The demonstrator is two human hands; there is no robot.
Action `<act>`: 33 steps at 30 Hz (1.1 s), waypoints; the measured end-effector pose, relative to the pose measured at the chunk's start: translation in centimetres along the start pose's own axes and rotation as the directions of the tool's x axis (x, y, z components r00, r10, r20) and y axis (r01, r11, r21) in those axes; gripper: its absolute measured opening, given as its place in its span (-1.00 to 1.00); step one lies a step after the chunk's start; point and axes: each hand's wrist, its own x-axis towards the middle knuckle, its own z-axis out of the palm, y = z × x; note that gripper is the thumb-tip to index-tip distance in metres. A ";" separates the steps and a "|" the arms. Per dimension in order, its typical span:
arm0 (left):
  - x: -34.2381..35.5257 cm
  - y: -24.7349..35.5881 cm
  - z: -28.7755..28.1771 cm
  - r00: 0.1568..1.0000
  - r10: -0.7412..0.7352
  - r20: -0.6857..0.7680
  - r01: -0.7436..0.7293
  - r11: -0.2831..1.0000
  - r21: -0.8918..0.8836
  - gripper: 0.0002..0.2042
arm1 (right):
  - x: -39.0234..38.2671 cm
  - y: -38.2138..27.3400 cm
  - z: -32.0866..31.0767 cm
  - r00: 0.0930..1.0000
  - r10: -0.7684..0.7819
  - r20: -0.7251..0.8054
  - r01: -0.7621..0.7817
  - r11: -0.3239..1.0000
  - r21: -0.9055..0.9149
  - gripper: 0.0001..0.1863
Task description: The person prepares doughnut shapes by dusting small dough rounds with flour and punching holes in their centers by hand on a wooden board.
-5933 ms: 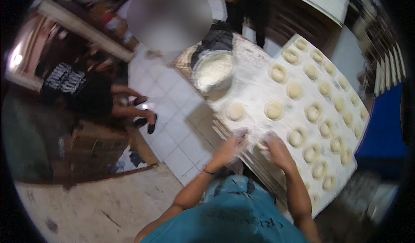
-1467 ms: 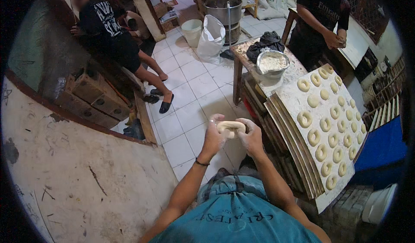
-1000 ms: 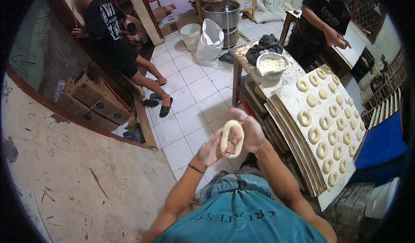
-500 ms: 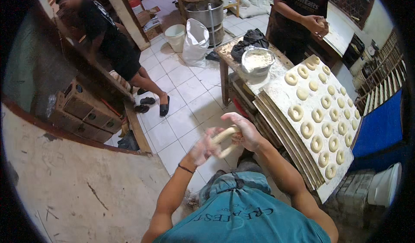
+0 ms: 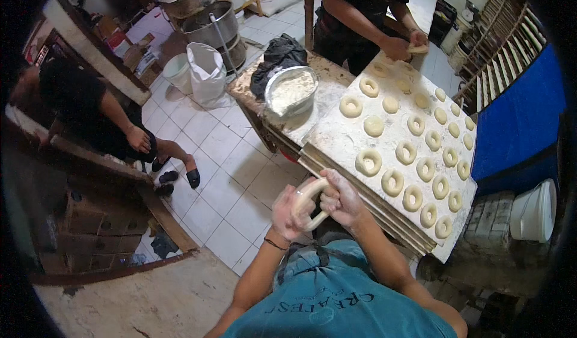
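Observation:
Both my hands hold one pale ring of dough (image 5: 308, 201) in the air in front of my chest. My left hand (image 5: 286, 214) grips its left side, and my right hand (image 5: 340, 201) grips its right side. Just beyond them lies a floured board (image 5: 336, 135) with several shaped dough rings (image 5: 368, 162) in rows. A metal bowl of flour (image 5: 291, 90) stands at the board's far left corner, on the table.
A person in black stands at the far end of the board, hands on dough (image 5: 416, 48). Another person sits at the left with feet on the white tiled floor (image 5: 221, 176). A large metal pot (image 5: 210, 27), white sack (image 5: 207, 73), bucket (image 5: 534, 212).
A few seconds ago my hands were on the board. They lifted a dough piece, which now hangs as an open ring between both hands. My view has swung toward the board.

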 end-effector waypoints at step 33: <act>19.9 2.8 1.0 0.882 0.458 0.108 0.152 -0.496 0.855 -0.59 | 6.0 -18.3 -9.0 0.859 -0.512 0.019 0.174 0.256 -0.951 -0.62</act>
